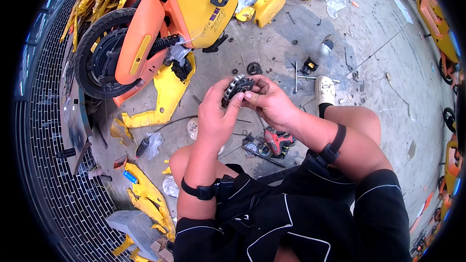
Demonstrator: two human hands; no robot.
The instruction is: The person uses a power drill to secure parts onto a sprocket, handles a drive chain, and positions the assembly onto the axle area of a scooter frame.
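Your left hand (213,109) grasps the chained side of the dark sprocket (248,84), right hand (276,106) the opposite edge; two-sided grip probably steadies it. Sprocket's held beyond the red drill (279,140); loose gear (254,68) lies farther past the drill.

Here's your chain, a silvery row of links (235,86), arcing along the left side of a dark toothed wheel (247,85)! You've got the pair tilted, up off the floor, pinched between the fingertips of your left hand (217,109) and right hand (275,105), your fingers covering part of the wheel's edge.
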